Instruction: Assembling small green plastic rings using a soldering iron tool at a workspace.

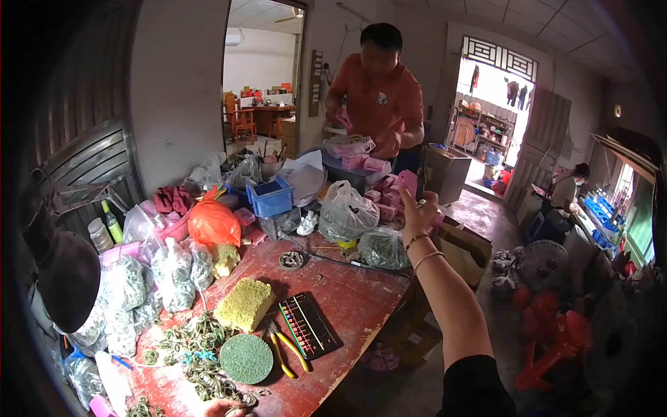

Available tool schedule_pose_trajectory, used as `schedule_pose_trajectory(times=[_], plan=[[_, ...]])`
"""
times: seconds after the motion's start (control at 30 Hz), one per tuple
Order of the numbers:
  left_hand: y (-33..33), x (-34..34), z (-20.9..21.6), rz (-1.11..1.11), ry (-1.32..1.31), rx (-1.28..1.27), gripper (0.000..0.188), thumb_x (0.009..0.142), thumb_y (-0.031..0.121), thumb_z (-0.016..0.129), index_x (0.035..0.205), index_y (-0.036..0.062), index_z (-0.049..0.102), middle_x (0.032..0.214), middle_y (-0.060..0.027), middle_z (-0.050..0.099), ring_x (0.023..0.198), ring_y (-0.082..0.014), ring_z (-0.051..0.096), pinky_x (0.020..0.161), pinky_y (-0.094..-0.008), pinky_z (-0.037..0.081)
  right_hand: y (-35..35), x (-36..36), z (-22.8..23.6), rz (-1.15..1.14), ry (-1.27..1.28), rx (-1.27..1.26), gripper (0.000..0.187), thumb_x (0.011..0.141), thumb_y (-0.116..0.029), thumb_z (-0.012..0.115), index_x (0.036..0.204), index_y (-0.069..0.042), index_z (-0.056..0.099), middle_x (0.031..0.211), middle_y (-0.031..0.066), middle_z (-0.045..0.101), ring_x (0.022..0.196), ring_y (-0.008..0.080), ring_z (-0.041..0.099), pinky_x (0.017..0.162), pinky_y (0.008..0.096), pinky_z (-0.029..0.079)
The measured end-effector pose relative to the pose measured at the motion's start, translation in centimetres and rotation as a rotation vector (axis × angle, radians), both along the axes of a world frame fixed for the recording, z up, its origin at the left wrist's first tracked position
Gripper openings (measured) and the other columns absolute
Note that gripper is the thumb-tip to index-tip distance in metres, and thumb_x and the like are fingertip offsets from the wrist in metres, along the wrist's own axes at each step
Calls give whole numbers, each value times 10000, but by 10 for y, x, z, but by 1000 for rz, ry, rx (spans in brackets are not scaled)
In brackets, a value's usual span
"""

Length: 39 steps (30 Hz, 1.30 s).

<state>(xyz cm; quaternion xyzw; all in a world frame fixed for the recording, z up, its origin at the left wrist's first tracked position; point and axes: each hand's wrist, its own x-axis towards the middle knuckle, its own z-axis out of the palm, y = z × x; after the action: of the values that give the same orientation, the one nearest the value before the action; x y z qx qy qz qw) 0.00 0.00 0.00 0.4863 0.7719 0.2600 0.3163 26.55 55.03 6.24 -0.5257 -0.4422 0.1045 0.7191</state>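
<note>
Nearer than the black tray and left of it, the left hand meets green coils; its grip I cannot tell. Just left of the tray: one yellow block, one green disc, one pair of pliers. Beyond it, rightward, one pink packet points up, long axis near upright, at the right hand, fingers bent, pinch unclear.
</note>
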Motion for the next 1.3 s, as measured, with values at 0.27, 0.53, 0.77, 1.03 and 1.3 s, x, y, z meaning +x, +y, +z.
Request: schedule_pose_trajectory(times=[0.27, 0.53, 0.77, 1.03, 1.3], plan=[[-10, -2, -15, -150, 928, -6, 345, 993, 37, 339, 1299, -88, 439, 1266, -150, 540, 1160, -169, 485, 1132, -332, 287, 21, -6, 8, -199, -225, 154, 546, 609, -382, 840, 923, -46, 547, 867, 162, 629, 792, 379, 618, 721, 434, 498], [10, 10, 17, 74, -74, 168, 292, 975, 20, 388, 1223, -78, 506, 1146, -125, 606, 1036, -175, 557, 1002, -276, 415, 7, -22, 23, -156, -264, 82, 558, 633, -365, 832, 988, -74, 516, 859, 157, 650, 837, 380, 641, 725, 443, 505], [-3, 10, 5, 118, -57, 229, 255, 957, -13, 444, 1198, -59, 515, 1091, -142, 612, 977, -176, 576, 895, -263, 473, 6, -23, 38, -124, -299, 48, 528, 665, -364, 826, 990, -76, 525, 838, 150, 653, 816, 377, 645, 730, 441, 504], [1, -55, -71, 255, -975, 208, 188, 913, 80, 621, 1073, -18, 613, 876, -111, 667, 723, -168, 637, 691, -280, 531, -116, -62, 18, 832, -116, 11, 245, 842, -197, 723, 994, -62, 586, 877, 29, 659, 776, 115, 599, 652, 279, 465], [36, -40, -46, 268, -1060, 366, 224, 868, 72, 688, 1075, 6, 631, 880, -59, 660, 766, -129, 620, 724, -271, 523, -339, -74, -33, 1451, -27, -701, 205, 904, -153, 660, 1015, 19, 676, 623, -4, 571, 510, 39, 503, 483, 177, 375]])
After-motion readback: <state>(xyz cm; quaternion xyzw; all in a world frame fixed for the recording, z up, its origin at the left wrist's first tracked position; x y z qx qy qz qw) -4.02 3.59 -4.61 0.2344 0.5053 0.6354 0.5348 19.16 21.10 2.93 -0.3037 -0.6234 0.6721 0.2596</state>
